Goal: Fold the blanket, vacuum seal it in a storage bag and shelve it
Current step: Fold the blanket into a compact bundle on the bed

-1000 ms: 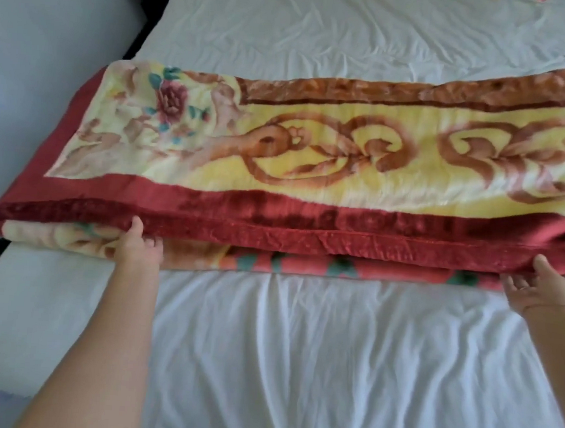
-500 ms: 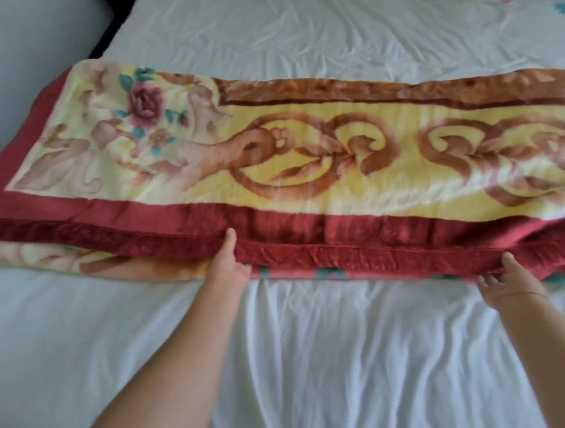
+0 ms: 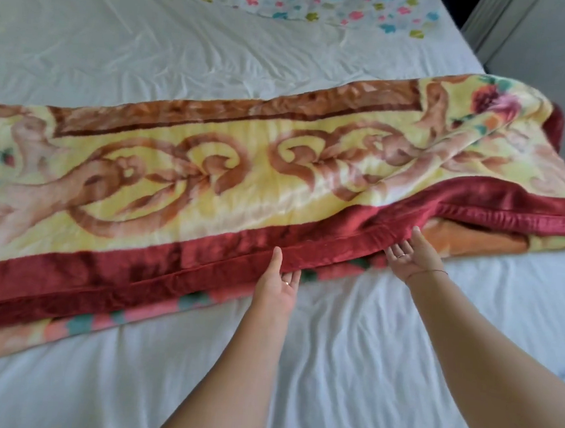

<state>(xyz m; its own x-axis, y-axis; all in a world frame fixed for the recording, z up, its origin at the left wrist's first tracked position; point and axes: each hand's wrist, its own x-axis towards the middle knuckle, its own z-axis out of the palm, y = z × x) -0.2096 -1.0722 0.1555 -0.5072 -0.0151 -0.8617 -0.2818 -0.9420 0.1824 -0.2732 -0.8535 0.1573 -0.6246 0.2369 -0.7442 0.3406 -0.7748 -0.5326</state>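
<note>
A thick blanket, yellow with brown scrolls and a dark red border, lies folded into a long strip across the bed. My left hand holds the near red edge, thumb on top and fingers tucked beneath. A short way to its right, my right hand grips the same edge palm up, thumb over the border. To the right of that hand the top layer is raised, and an orange underside shows in the gap.
The white bed sheet stretches in front of and behind the blanket. A cloth with coloured flower prints lies at the far end. A grey wall or door stands past the bed's right corner.
My left hand has slid right along the red edge, so both hands are now close together. The view has swung right. The top layer at the right has risen.
</note>
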